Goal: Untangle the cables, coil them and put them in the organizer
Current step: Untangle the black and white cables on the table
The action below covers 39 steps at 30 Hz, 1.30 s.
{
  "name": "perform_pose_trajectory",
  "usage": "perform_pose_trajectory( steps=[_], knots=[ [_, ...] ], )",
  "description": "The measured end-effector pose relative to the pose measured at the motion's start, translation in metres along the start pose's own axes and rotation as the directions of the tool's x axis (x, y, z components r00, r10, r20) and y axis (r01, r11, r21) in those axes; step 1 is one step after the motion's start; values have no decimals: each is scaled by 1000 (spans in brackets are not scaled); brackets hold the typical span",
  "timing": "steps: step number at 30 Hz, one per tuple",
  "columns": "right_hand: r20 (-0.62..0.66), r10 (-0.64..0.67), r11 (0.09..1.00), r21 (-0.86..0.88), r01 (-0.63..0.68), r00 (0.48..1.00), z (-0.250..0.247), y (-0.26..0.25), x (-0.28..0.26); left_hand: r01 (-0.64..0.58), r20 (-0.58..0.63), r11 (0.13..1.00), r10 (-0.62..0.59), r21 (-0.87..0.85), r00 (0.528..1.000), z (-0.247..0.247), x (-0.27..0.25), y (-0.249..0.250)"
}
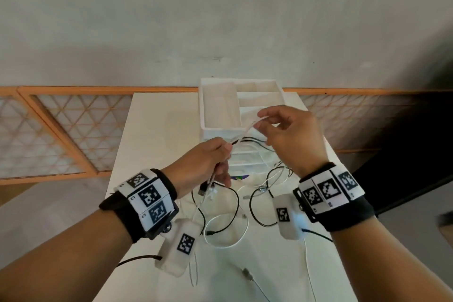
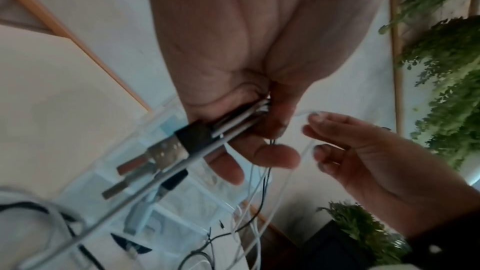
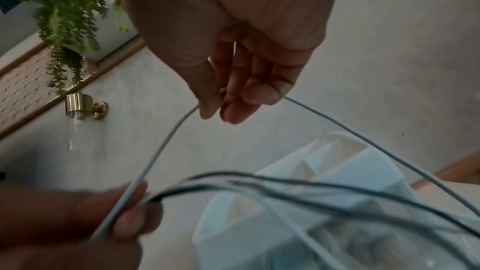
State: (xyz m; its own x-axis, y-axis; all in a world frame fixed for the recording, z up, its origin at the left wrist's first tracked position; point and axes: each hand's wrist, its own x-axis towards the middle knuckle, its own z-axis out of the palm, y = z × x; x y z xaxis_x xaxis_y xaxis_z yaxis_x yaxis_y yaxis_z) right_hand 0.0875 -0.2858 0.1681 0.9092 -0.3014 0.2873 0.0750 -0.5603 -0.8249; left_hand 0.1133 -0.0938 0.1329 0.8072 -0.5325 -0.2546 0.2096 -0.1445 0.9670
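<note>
White cable: a taut span at frame centre, its long axis running from lower left to upper right, raised above the table in front of the organizer. Its lower end enters the left hand, which is clenched round a bundle of cables and plugs. Its upper end is pinched by the right hand, the nearer to the organizer and probably the one to draw this strand free.

Both forearms raised, left hand fisted in a tight grip, right hand pinching, fingers curled
</note>
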Motion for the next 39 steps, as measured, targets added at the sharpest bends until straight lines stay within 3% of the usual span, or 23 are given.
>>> perform_pose_trajectory(
  steps=[6, 10, 16, 22, 25, 28, 31, 33, 36, 38, 39],
  knots=[
    [-313, 5, 1000, 8, -2, 950, -46, -7, 27, 13, -122, 997, -4, 75, 992, -34, 0, -28],
    [-422, 21, 1000, 21, -13, 906, -58, -11, 37, 34, -127, 996, -23, 82, 992, -40, 0, -46],
    [-441, 52, 998, 55, -31, 896, -58, -10, 40, 62, -144, 998, -60, 11, 988, -39, 1, -54],
    [-448, -22, 942, 290, 168, 894, -71, -51, 39, 41, -135, 983, -17, 181, 991, -41, 4, -62],
    [-443, -15, 924, 336, 181, 896, -72, -57, 44, 45, -168, 977, -10, 208, 986, -43, 4, -65],
    [-345, 44, 954, 293, 64, 937, -57, -32, 51, 32, -241, 999, -22, 37, 970, -43, 6, -52],
    [-191, 102, 992, 89, -87, 976, -40, 17, 50, -75, -279, 966, 2, -248, 960, -47, 8, -20],
    [-123, 214, 972, -67, -224, 969, -35, 59, 47, -149, -326, 917, 22, -369, 945, -53, 7, 0],
    [-178, 492, 827, -210, -521, 852, -41, 111, 44, -174, -361, 904, 23, -391, 932, -63, 4, 9],
    [-155, 662, 721, -135, -679, 733, -48, 120, 43, -127, -338, 951, 25, -283, 941, -65, 0, 2],
    [-120, 693, 706, -92, -703, 711, -50, 117, 45, -91, -312, 978, 28, -189, 950, -64, -2, -4]
  ],
)
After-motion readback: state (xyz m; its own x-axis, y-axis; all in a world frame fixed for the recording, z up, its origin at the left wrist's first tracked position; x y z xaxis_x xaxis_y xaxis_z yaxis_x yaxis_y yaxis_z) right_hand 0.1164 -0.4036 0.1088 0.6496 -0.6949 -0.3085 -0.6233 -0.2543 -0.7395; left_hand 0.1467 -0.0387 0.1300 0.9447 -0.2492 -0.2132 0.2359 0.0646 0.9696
